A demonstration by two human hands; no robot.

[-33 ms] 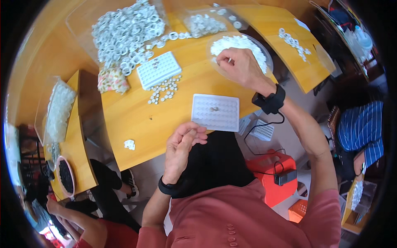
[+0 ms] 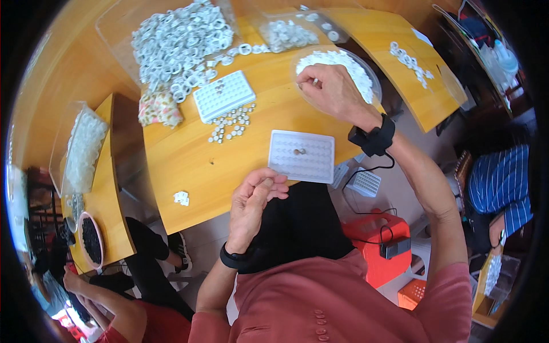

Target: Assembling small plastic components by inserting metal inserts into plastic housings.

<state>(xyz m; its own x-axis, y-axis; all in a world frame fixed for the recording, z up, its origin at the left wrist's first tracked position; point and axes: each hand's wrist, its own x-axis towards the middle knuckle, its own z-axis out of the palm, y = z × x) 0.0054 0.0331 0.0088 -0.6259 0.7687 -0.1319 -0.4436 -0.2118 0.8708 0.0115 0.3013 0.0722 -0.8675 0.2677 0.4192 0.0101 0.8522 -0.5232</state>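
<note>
**Right hand in the dish, left hand waiting at the tray**

Nothing has moved since the earlier frame, taken at the same instant: both hands and every piece sit where they were. So the picking stage is unchanged, with no new piece carried over.

- Right hand (image 2: pixel 331 91): reaches forward over the clear round dish (image 2: pixel 372 86) of small white pieces (image 2: pixel 343 60), fingers bunched together and dipped into the heap. Whether a piece is pinched between them, I cannot tell. Black wrist strap with a cable trailing off it.
- Left hand (image 2: pixel 254 200): at the near edge of the surface (image 2: pixel 189 160), palm partly up, fingers curled loosely in toward the thumb. Cannot tell if anything lies in them.
- White grid tray (image 2: pixel 301 155): flat on the surface between the hands, just beyond the left hand; a couple of small dark-centred pieces sit near its middle, the rest looks unfilled.
- Second grid tray (image 2: pixel 223 94) further off, loose rings (image 2: pixel 231 121) scattered beside it; big pile of white rings (image 2: pixel 177 43) beyond.
</note>
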